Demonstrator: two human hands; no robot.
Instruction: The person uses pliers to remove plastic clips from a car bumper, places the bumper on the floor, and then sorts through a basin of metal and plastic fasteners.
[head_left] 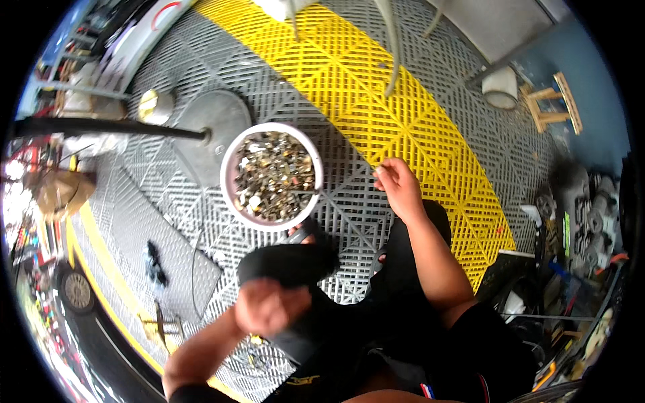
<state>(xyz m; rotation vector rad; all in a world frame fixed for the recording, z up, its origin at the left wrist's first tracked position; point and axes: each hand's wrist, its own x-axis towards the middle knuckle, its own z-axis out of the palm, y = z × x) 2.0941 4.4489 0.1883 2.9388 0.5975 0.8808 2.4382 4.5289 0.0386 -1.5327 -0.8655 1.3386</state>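
A round pale pink tub (318,156) stands on the floor in front of me. It is filled with many small mixed metal pieces (274,171) that look like bolts and other hardware. To the right of the tub, above my right knee, is my right hand (400,188). Its fingers are curled in toward the thumb, and what they hold, if anything, is too small to make out. My left hand (272,307) is over my left thigh, nearer to me than the tub. Motion smears its fingers, so their state does not show.
A round dark base (225,117) with a black pole (121,127) stands just left of the tub. Grey and yellow grid tiles (376,111) cover the floor. A small wooden stool (554,104) is at far right, mechanical parts (591,215) at right, a black car (94,336) at lower left.
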